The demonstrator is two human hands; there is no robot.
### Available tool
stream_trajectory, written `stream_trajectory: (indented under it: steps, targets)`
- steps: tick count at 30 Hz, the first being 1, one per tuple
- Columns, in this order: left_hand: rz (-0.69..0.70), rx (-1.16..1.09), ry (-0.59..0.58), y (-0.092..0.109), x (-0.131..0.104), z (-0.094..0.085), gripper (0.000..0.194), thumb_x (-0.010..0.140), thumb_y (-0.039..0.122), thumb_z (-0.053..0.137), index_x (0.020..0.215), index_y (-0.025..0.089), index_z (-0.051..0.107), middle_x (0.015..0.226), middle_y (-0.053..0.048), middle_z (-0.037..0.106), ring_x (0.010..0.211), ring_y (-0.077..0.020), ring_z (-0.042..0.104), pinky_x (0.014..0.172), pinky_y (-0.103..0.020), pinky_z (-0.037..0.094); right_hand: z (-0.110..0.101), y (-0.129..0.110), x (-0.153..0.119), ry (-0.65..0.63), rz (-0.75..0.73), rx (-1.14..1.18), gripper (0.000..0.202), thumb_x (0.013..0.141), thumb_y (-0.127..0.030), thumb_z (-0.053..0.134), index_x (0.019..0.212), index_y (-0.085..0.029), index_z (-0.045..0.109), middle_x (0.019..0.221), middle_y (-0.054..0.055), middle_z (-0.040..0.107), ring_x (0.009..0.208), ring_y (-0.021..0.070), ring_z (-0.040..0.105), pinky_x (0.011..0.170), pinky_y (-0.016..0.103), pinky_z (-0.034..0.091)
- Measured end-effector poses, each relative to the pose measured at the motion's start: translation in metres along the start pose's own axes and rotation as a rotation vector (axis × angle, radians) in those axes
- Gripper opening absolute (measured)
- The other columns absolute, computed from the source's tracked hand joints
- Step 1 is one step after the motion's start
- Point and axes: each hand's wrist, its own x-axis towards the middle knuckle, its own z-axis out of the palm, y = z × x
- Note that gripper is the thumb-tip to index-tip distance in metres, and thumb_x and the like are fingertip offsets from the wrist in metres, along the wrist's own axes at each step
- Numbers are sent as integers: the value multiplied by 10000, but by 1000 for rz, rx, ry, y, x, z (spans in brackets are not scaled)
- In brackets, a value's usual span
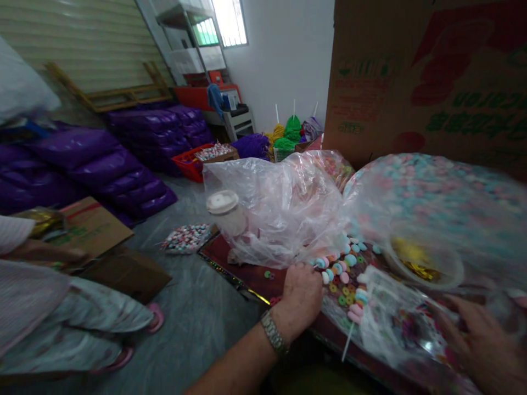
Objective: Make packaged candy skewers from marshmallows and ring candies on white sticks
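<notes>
My left hand [300, 295], with a metal watch at the wrist, rests knuckles-up on the dark red table [251, 274] at the edge of a pile of small pastel ring candies [343, 274]; its fingers are curled and their tips are hidden. My right hand [489, 345] lies at the bottom right, fingers spread on a clear plastic bag [395, 323] with a white stick and colourful pieces inside. A large crumpled clear bag [284, 208] sits behind the candies, and a big blurred bag of candy [444, 197] lies to the right.
A clear bowl with gold pieces [424, 263] sits by the candies. A white-lidded jar [225, 211] stands at the table's left. A tall cardboard box [424, 77] rises behind. Another person [61, 307] sits at left. Purple sacks [107, 159] line the floor.
</notes>
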Motion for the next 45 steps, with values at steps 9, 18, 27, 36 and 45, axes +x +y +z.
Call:
stream_trajectory:
  steps: [9, 18, 27, 36, 45]
  targets:
    - [86, -382, 12, -14, -2, 0, 268, 906, 256, 388, 821, 152, 619, 771, -36, 643, 713, -151, 572, 655, -242, 409, -6, -55, 18, -113, 301, 241, 362, 831, -506, 451, 955, -214, 625, 811, 63, 682, 672, 201, 638, 584, 293, 528]
    - [172, -870, -72, -12, -25, -17, 266, 915, 297, 360, 879, 170, 590, 712, -1, 597, 692, -127, 543, 635, -205, 393, 18, -105, 57, -321, 310, 996, 362, 901, -429, 406, 1106, -175, 563, 1009, 117, 634, 718, 184, 601, 604, 309, 525]
    - [128, -1037, -164, -11, -31, -19, 269, 909, 315, 381, 775, 156, 553, 644, 29, 536, 597, -86, 479, 564, -178, 352, 12, -128, 63, -327, 222, 837, 397, 911, -467, 353, 1037, -179, 595, 859, 58, 609, 624, 138, 537, 532, 244, 470]
    - [-31, -1355, -245, -8, -40, -2, 210, 846, 339, 478, 791, 146, 541, 629, 23, 551, 479, -74, 467, 460, -182, 339, 32, -144, 89, -388, 54, 604, 456, 913, -474, 315, 1177, -169, 527, 1029, 97, 617, 811, 187, 592, 669, 286, 496]
    - [-143, -1965, 235, -12, -40, -7, 189, 746, 251, 662, 894, 136, 688, 853, -45, 679, 841, -161, 591, 836, -267, 418, 45, -174, 45, -327, -17, 597, 311, 854, -420, 459, 856, -192, 670, 827, 70, 678, 788, 213, 631, 685, 285, 512]
